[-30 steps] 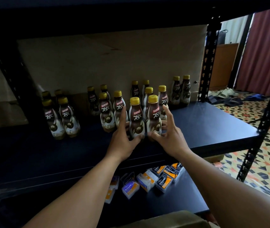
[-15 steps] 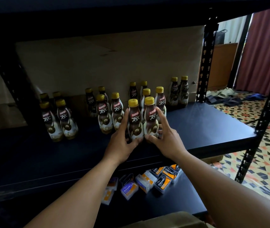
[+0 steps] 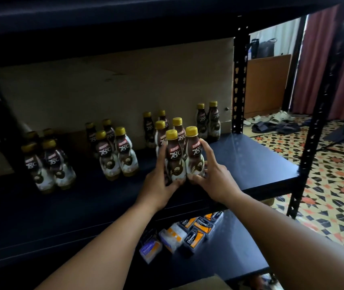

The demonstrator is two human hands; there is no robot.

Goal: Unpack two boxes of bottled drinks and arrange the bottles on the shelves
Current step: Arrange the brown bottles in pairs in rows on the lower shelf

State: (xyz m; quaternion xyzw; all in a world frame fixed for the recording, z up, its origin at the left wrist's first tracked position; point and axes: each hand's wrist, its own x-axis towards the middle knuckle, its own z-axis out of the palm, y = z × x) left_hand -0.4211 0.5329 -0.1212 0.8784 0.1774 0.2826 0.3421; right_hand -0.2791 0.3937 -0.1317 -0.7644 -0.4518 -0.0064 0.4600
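Note:
Two brown bottles with yellow caps stand side by side near the front of the dark shelf [image 3: 250,162]. My left hand [image 3: 156,185] grips the left bottle [image 3: 174,158], thumb across its base and fingers round its far side. From the right, my right hand [image 3: 214,176] grips the right bottle [image 3: 195,153], thumb at the base and fingers up along its side. The two bottles touch each other. Directly behind them stand more bottles [image 3: 160,128] of the same kind.
Other bottles stand in pairs on the shelf: at the left [image 3: 49,164], in the middle [image 3: 116,153] and at the back right [image 3: 208,122]. Cardboard [image 3: 114,84] backs the shelf. Small packs [image 3: 190,235] lie on the lower shelf. A black post [image 3: 239,80] stands at the right.
Both hands have closed in from spread fingers to a snug hold on the two front bottles. The pair stays in about the same spot on the shelf.

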